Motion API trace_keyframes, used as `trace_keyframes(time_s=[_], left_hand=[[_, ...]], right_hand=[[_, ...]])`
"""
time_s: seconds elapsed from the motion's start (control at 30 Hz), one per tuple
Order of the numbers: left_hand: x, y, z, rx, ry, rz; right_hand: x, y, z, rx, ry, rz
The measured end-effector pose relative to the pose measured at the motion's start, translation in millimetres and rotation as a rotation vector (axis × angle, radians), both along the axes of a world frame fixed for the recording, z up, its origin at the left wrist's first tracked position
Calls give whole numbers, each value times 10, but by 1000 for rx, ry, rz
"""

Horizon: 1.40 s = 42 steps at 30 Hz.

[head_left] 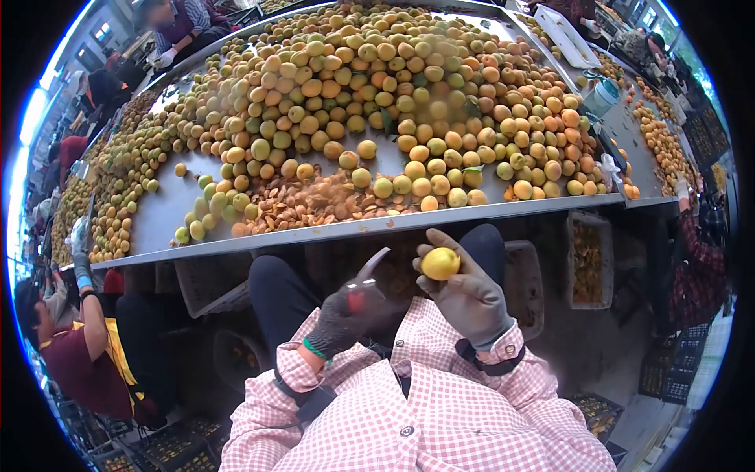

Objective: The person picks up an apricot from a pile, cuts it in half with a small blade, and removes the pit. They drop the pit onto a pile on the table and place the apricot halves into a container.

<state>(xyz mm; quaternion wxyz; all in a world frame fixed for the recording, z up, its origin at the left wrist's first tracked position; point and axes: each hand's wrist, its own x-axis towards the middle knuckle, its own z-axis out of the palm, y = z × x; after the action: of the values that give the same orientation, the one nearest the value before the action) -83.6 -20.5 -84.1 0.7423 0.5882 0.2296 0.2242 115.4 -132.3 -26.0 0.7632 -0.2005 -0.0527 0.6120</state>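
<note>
My left hand (346,315), in a dark glove, is closed around a small knife whose curved blade (373,263) points up and to the right. Across from it, my right hand (469,297), in a grey glove, holds a yellow apricot (440,263) between thumb and fingers. Both hands are over my lap, just below the front edge of the metal table (314,233). A large heap of yellow, orange and greenish apricots (354,79) covers much of the table. Nearer its edge lies a pile of brown pits (330,203).
Crates (591,295) stand under the table, and black crates (668,366) are at the right. A co-worker in a maroon top (82,366) sits at the left, another person (185,23) at the back. A bluish container (602,96) stands at the table's right.
</note>
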Motion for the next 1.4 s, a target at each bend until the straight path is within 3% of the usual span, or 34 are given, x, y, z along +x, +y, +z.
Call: trace_keyframes(time_s=[0.03, 0.1, 0.13, 0.17, 0.2, 0.23, 0.27, 0.37, 0.43, 0.5, 0.67, 0.83, 1.03, 1.4], left_hand=[[-26, 13, 41, -2, 0, -3], [-48, 45, 179, -211, 103, -25], [-27, 34, 241, -211, 105, -24], [17, 4, 299, -39, 148, -43], [65, -15, 329, 137, 186, -61], [88, -34, 314, 138, 185, -61], [99, -56, 281, 144, 197, -82], [129, -91, 275, 203, 242, -113], [119, -102, 266, 206, 296, -110], [97, -97, 254, 276, 309, -107], [100, -114, 196, 363, 320, -116], [151, -119, 380, 633, 357, -187], [96, -85, 403, 694, 472, -233], [118, -92, 529, 816, 516, -191]], right_hand=[[11, -33, 23, -2, 0, -3], [20, -76, 53, -112, -422, 186], [-15, -66, 80, -139, -741, 158], [-43, -48, 56, -139, -739, 156], [-47, -9, 19, -204, -921, 113], [-39, 20, 4, -269, -1102, 70], [-15, 34, 38, -391, -672, 169], [-65, 51, 1, -346, -533, 235], [-128, 60, 3, -294, -676, 151], [-152, 62, -12, -147, -430, 147], [-151, 47, -53, -235, -731, 43], [-194, 35, -43, -172, -524, 79], [-218, 29, -110, 27, -416, 102], [-210, 72, -39, 66, -410, 104]])
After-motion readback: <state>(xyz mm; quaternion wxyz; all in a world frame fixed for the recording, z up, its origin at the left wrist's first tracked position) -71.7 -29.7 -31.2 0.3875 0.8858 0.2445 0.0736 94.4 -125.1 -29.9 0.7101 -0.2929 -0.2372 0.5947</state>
